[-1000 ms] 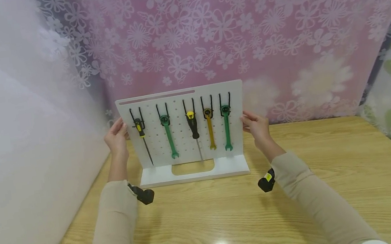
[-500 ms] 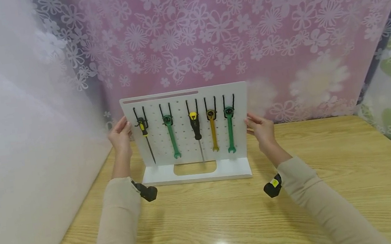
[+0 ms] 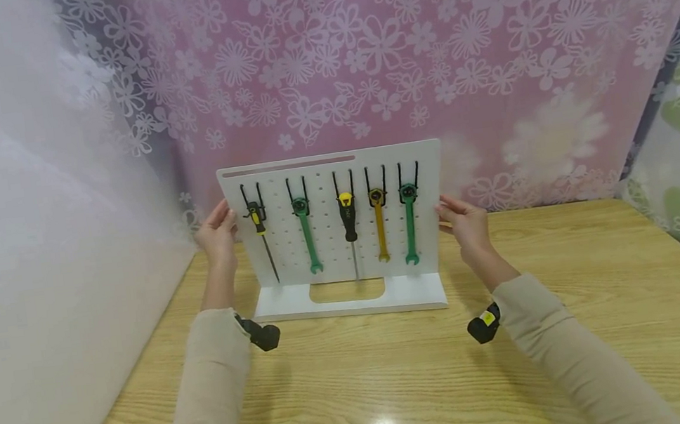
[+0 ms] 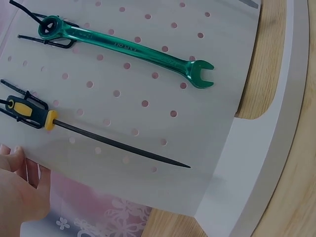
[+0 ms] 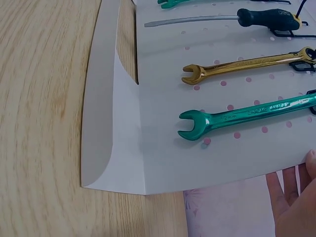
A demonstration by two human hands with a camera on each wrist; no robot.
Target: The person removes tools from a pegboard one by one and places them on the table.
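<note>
A white pegboard stand (image 3: 284, 251) stands on the wooden table. My left hand (image 3: 218, 239) holds its left edge, thumb at the front and fingers behind. On the opposite edge my right hand (image 3: 468, 226) pinches the board the same way. Hanging from black hooks, left to right, are a black-and-yellow-handled tool with a dark tapering shaft (image 4: 118, 144), a green wrench (image 4: 128, 48), a screwdriver (image 3: 348, 218), a gold wrench (image 5: 247, 64) and another green wrench (image 5: 247, 114). The fingers behind the board are partly hidden.
The wooden table (image 3: 360, 372) extends in front of the stand and to its right. A pale wall (image 3: 55, 275) rises close on the left. Behind the table hangs a pink floral curtain (image 3: 321, 59).
The pegboard stand has shifted a little to the right in the head view, both hands moving along with it. The tools stay on their hooks.
</note>
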